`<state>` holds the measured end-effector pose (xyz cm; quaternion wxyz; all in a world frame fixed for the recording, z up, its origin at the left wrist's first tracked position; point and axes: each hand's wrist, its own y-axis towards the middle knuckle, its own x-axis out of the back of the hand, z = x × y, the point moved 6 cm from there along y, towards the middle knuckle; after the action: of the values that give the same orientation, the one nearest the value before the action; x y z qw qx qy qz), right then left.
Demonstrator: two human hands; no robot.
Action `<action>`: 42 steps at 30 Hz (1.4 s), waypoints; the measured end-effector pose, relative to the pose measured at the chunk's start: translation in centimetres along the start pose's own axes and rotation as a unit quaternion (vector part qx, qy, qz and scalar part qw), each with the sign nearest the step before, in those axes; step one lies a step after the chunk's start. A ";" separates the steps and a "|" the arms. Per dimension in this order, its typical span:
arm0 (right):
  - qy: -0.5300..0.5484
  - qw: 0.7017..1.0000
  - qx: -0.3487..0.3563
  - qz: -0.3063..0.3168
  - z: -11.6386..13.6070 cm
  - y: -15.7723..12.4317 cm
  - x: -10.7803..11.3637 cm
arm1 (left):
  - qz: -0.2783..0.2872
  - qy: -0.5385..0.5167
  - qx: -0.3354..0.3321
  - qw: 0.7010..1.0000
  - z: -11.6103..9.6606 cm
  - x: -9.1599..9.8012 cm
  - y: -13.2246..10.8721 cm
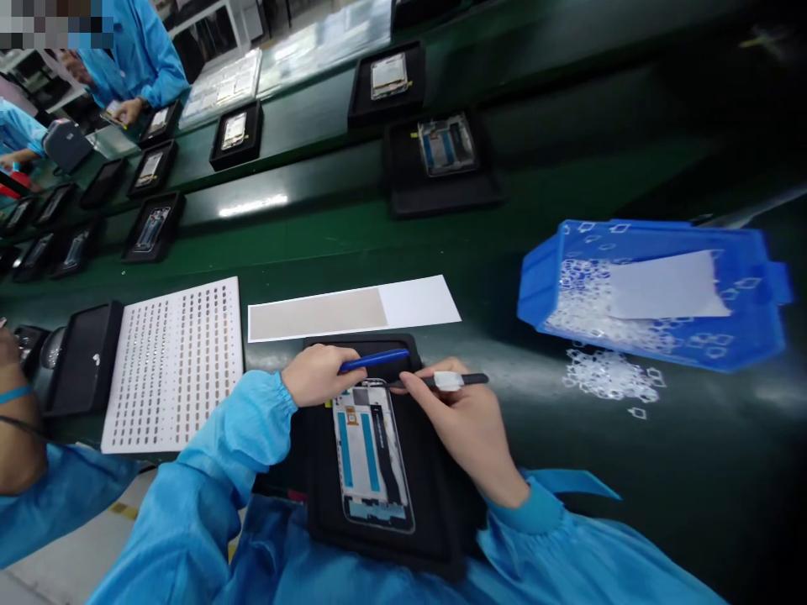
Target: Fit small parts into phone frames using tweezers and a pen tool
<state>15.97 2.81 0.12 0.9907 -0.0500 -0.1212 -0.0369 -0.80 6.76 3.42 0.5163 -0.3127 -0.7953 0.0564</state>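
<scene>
My left hand (321, 376) is closed round a blue pen-like tool (382, 359), which points right above the top of a phone frame (364, 445). My right hand (465, 424) pinches dark tweezers (474, 380) with white tape on them. Their tips reach the frame's top edge, and whether they grip anything is too small to tell. Blue strips and a dark flex cable show on the phone frame. It lies in a black foam tray (435, 512) close against my body, with both hands over the tray's far end.
A blue bin (750, 323) of small clear pieces stands right, with a loose pile (609, 376) before it. A paper strip (419, 304) lies ahead and a white parts sheet (173, 370) left. Trays (403, 197) with phone parts line the bench. A neighbour's arm (22, 437) is at left.
</scene>
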 end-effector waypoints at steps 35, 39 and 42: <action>-0.075 0.996 0.036 -0.017 0.3 -0.3 0.0 | 0.035 0.003 0.040 0.999 -0.1 -0.3 0.1; -0.077 0.996 0.045 -0.024 0.5 -0.3 0.1 | 0.035 -0.002 0.040 0.999 -0.1 -0.1 0.1; -0.082 0.995 0.046 -0.023 0.6 -0.2 0.1 | 0.037 -0.009 0.040 0.998 -0.2 -0.2 0.1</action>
<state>15.86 2.66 0.76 0.9775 -0.0047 -0.2050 -0.0499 -0.60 6.67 3.34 0.5186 -0.3204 -0.7850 0.1106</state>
